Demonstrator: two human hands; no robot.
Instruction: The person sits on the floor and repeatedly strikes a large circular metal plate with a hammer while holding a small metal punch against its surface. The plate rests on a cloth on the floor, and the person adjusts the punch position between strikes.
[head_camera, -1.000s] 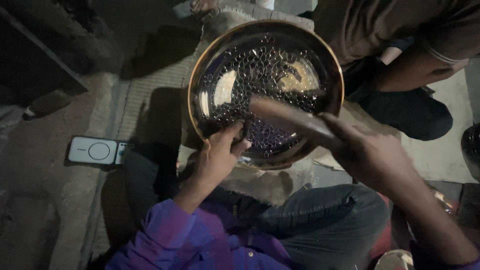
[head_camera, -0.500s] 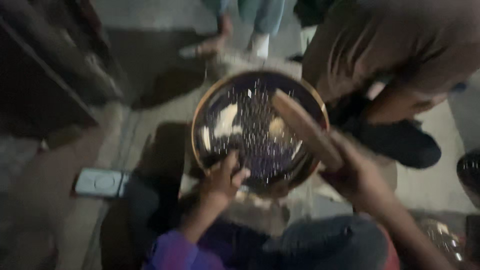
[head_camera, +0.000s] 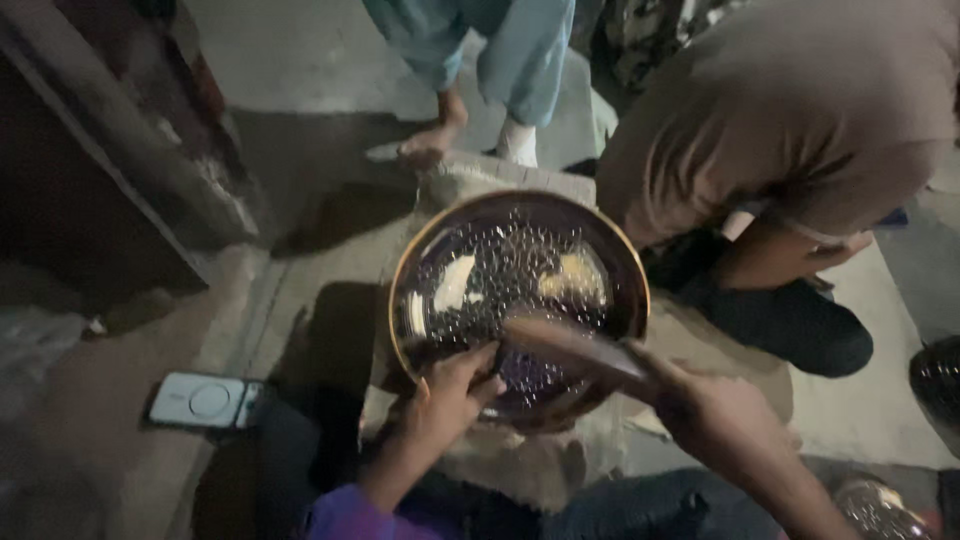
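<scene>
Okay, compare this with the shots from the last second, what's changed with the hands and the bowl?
Mostly the view tilted up, showing more of the people beyond. The right hand still holds the wooden tool over the shiny metal bowl, now angled lower across it. The left hand stays at the near rim. The white device hasn't moved.

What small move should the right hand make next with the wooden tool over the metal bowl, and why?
Probably bring the wooden tool down onto the dimpled inside of the metal bowl. The right hand has it in its grip, angled over the near half of the bowl, and the left hand rests on the near rim as if steadying it. The tool's tip is blurred, so contact cannot be told.
</scene>
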